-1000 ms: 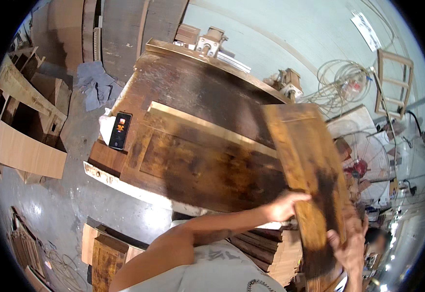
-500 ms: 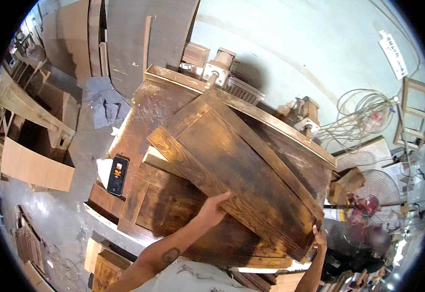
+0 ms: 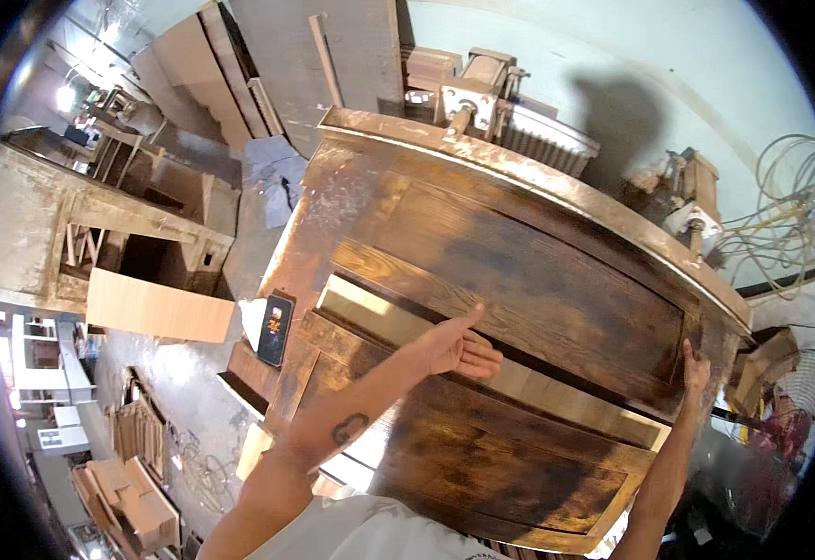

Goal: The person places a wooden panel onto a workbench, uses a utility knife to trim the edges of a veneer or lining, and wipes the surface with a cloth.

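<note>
a woodshop with a grey concrete floor (image 3: 193,373) spreads on the left, holding an unfinished cabinet frame (image 3: 99,233) and leaning boards (image 3: 211,65). a phone (image 3: 275,329) lies at the near-left edge of the stained workbench (image 3: 351,187). on it rests a dark stained door panel (image 3: 538,299), long axis running from near-left to far-right. the left hand (image 3: 454,347) presses open against its lower rail; the right hand (image 3: 695,366) grips its right edge. a pale wall (image 3: 632,56) stands behind.

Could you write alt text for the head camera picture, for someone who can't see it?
A person's left hand and right hand press on a large dark-stained wooden panel lying over another panel on a workbench. A phone lies at the bench's left edge.
</note>
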`<state>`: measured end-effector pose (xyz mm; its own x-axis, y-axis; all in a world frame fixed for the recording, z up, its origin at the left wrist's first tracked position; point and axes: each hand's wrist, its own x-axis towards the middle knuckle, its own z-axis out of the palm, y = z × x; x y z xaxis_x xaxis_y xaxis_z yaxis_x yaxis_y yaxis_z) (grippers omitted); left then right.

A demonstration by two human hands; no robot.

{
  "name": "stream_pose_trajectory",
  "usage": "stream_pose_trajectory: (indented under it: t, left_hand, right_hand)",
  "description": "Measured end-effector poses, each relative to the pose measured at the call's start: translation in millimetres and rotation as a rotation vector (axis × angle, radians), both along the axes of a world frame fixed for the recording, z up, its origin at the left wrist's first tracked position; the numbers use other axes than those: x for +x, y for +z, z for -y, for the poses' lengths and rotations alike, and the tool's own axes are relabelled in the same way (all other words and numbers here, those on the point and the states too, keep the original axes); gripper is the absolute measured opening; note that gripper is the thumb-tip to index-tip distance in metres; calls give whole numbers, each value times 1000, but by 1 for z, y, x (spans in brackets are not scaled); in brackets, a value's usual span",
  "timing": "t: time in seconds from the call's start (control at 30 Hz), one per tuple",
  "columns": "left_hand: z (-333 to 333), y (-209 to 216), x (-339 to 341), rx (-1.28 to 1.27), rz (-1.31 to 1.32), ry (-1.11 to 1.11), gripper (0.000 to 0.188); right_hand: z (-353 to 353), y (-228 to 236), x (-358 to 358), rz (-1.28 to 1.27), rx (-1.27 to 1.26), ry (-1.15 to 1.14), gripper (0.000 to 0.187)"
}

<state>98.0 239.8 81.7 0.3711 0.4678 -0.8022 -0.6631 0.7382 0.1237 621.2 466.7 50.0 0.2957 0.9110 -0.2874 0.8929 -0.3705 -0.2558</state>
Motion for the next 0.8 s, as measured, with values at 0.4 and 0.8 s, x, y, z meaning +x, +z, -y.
stream_pose_trajectory:
  t: [0.4,0.8]
  left_hand:
    - [-32,-104,-154,-42,-2218,-438,70]
    - [-23,-106,-146,-22,-2243,-595,73]
  right_hand:
    - [57,-110,-16,311,330,59,67]
    - [84,-105,-28,459,295,-47,54]
